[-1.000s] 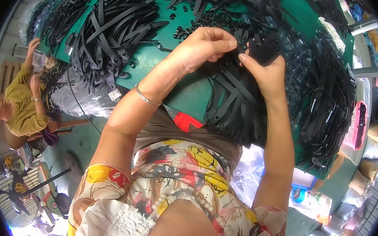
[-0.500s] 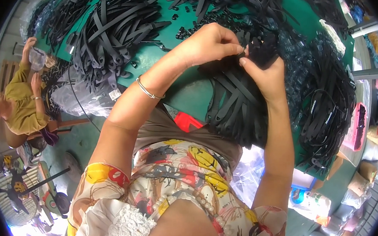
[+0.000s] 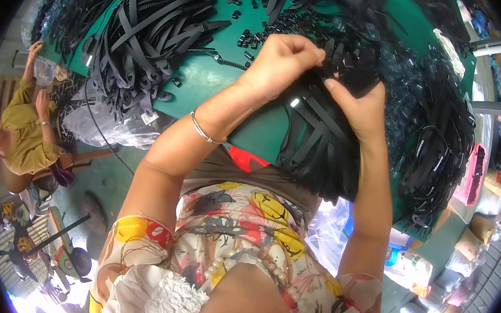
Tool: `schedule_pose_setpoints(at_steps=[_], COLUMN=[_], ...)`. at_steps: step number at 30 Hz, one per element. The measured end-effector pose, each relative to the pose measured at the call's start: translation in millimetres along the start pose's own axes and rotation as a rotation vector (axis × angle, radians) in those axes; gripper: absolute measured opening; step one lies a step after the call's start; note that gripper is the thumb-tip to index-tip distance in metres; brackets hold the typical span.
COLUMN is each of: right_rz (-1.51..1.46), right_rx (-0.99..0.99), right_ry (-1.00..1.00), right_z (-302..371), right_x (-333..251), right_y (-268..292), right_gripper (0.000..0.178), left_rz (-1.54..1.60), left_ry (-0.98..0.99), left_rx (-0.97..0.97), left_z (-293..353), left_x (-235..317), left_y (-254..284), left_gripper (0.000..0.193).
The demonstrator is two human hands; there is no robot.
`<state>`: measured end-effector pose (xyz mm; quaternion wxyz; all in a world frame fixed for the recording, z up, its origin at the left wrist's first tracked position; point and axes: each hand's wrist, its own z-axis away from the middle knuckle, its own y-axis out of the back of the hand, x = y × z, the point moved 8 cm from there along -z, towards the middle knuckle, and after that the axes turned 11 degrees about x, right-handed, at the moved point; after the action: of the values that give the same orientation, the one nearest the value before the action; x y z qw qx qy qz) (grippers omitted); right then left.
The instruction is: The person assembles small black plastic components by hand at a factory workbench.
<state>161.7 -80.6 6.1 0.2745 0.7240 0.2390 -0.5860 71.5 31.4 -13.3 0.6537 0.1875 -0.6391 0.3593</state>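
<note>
My right hand (image 3: 362, 106) is closed round the upper ends of a bundle of black straps (image 3: 320, 135). The straps hang over the near edge of the green table (image 3: 257, 133) toward my lap. My left hand (image 3: 288, 65), with a silver bangle at its wrist, pinches at the top of the bundle, close to my right thumb. Whatever lies between its fingertips is too small and dark to make out. Just beyond both hands lie a heap of small black buckles (image 3: 304, 23) and a few scattered ones.
A large pile of black straps (image 3: 144, 34) lies at the left, another (image 3: 440, 146) at the right beside a mass of dark clear plastic pieces (image 3: 400, 95). A pink tray (image 3: 474, 174) stands beyond the right edge. Another person (image 3: 28, 131) sits at the far left.
Both hands, still close together, have shifted slightly right and down in the picture with the bundle. The whole view has shifted a little too.
</note>
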Motion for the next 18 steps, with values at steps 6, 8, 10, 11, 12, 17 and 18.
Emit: schedule_pose_setpoints(at_steps=[6,8,10,11,12,17,18], right_rz=[-0.167,-0.274,-0.278,-0.282,-0.283,-0.342,-0.35], right_rx=[-0.005,-0.024,-0.024,-0.019,-0.018,0.038,0.036], right_ry=[-0.081,-0.144,-0.139,-0.142,-0.135,-0.087,-0.083], right_z=[-4.1,-3.4,-4.6,-4.7,-4.7,-4.5,-3.4], right_x=[2.6,0.1,2.4,4.7,4.9,4.2,3.4], right_y=[4.6,1.9,3.8,5.2,5.9,12.5,12.4], right_gripper=[0.029,0.029,0.028,0.028,0.028,0.024,0.024], left_rz=[-0.171,-0.326,-0.361,-0.397,-0.398,-0.64,-0.678], left_ry=[-0.053,-0.194,-0.207,-0.212,-0.219,-0.512,-0.57], left_rx=[-0.041,0.02,0.024,0.025,0.024,0.113,0.179], left_z=[-1.5,-5.2,-5.9,-5.9,-6.0,-2.0,-3.5], left_x=[-1.2,1.9,1.8,1.9,2.0,32.3,37.4], left_y=[-2.4,4.8,6.7,6.7,6.5,13.2,22.6], left_gripper=[0.02,0.021,0.02,0.019,0.019,0.015,0.016])
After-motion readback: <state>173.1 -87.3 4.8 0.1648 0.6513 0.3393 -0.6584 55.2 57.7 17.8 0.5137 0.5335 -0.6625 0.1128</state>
